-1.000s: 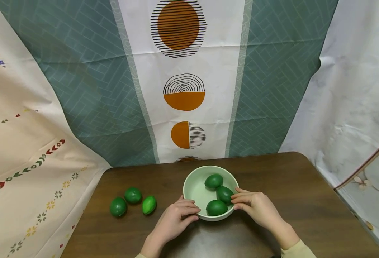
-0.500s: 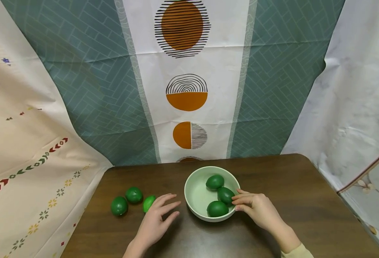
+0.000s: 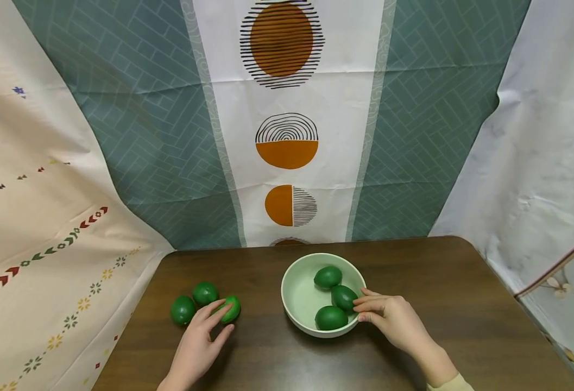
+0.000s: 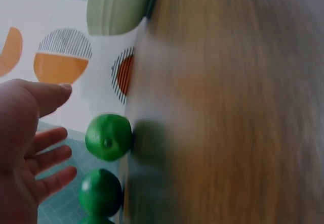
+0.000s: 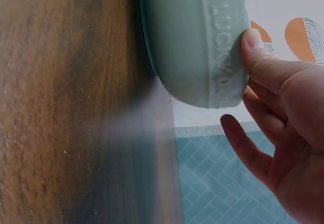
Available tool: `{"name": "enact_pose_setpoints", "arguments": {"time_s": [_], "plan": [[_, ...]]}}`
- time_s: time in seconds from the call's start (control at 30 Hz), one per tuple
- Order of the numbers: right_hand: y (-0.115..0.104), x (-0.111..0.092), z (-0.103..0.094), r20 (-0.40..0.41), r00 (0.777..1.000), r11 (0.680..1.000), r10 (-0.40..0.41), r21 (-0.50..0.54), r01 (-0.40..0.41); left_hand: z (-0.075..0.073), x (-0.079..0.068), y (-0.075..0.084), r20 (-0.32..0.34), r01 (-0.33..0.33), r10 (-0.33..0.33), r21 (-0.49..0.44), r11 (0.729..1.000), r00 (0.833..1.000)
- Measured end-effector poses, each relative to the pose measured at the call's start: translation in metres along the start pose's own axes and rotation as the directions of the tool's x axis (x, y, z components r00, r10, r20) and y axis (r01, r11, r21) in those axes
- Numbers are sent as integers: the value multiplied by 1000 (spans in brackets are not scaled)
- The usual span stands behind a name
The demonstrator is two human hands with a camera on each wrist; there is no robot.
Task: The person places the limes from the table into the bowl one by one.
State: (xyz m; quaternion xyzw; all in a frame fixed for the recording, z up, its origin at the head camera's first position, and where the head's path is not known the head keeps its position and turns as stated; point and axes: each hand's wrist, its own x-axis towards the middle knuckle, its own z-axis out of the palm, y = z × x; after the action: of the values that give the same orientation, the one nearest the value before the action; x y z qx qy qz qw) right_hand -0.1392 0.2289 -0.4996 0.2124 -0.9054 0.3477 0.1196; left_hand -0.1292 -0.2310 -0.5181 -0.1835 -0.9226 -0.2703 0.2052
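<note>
In the head view, my left hand (image 3: 200, 338) reaches over the table with fingers spread, at the near side of a bright green lime (image 3: 231, 310). The left wrist view shows a gap between its fingers and that lime (image 4: 108, 137). Two darker limes, a near one (image 3: 183, 310) and a far one (image 3: 206, 294), lie just left of it. My right hand (image 3: 398, 325) pinches the right rim of a pale green bowl (image 3: 297, 293), its thumb (image 5: 254, 44) on the outer wall with raised lettering. Inside the bowl are three dark green limes (image 3: 331, 317), grouped toward the right.
The bowl stands on a dark brown wooden table (image 3: 433, 282). A patterned teal and white cloth (image 3: 287, 179) hangs behind the table's far edge. Cream cloth (image 3: 71, 260) borders the left side, and pale marbled cloth (image 3: 526, 179) the right.
My left hand has let go of the bowl's left rim and moved left to the bright green lime. The right hand still holds the bowl's rim. The view has shifted slightly.
</note>
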Motion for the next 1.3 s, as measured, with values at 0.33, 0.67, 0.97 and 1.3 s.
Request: {"name": "enact_pose_setpoints", "arguments": {"time_s": [0.33, 0.67, 0.97, 1.3], "plan": [[1, -2, -1, -2, 1000, 1000, 2, -15, -2, -7, -2, -13, 63, 46, -48, 23, 999, 997], [1, -1, 1, -7, 1000, 1000, 1, -10, -1, -3, 12, -13, 218, 141, -137, -2, 990, 966], [0, 0, 1, -9, 1000, 999, -26, -21, 26, 3, 17, -14, 247, 156, -148, -13, 988, 958], [2, 0, -5, 67, 962, 938, -266, -210, 274, 5, 19, -10, 281, 163, -155, -2, 987, 947]]}}
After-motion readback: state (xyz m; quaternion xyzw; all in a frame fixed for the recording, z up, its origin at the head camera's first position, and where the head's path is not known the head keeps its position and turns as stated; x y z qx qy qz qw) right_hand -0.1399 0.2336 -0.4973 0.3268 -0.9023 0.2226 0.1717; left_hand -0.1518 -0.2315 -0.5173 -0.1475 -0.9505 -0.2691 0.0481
